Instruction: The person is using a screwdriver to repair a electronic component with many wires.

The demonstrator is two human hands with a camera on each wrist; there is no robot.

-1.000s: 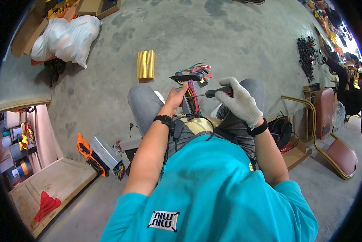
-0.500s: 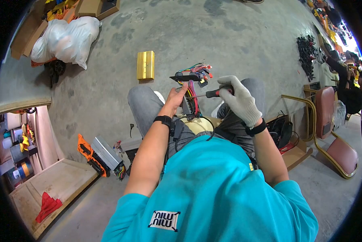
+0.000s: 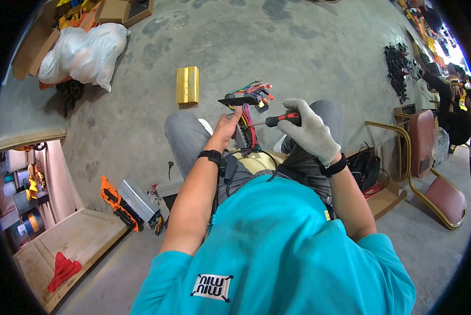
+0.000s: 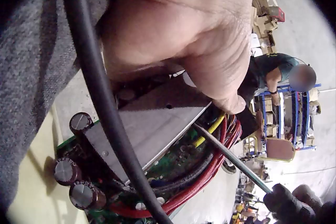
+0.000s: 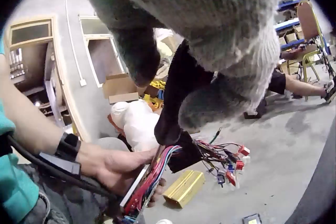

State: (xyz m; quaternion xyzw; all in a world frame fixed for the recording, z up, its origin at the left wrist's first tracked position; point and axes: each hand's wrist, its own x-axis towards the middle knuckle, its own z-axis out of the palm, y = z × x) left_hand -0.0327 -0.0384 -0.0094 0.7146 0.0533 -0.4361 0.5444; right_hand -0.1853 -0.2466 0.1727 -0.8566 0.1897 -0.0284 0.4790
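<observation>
My bare left hand [image 3: 226, 129] grips a circuit board along its metal heat-sink plate [image 4: 163, 109], over my lap. Round capacitors [image 4: 85, 195] stand at one end of the board, and a bundle of red wires [image 4: 203, 181] runs along its side. The wires lead to a black panel [image 3: 235, 101] with coloured connectors beyond the hand. My right hand [image 3: 310, 134], in a white knit glove, holds a screwdriver [image 3: 283, 120] by its black and red handle. In the left wrist view the screwdriver's shaft [image 4: 236, 159] reaches in beside the plate's edge, its tip among the wires.
A gold metal case [image 3: 187, 85] lies on the floor ahead. To the left are a silver case [image 3: 139, 198], an orange-and-black item [image 3: 118, 203] and a wooden board [image 3: 78, 247] with a red cloth. A chair [image 3: 423, 144] stands right. A black cable [image 4: 97, 85] crosses before the board.
The screwdriver's handle has turned, and the gloved fingers have shifted round it. My left hand keeps its hold on the circuit board in the same place.
</observation>
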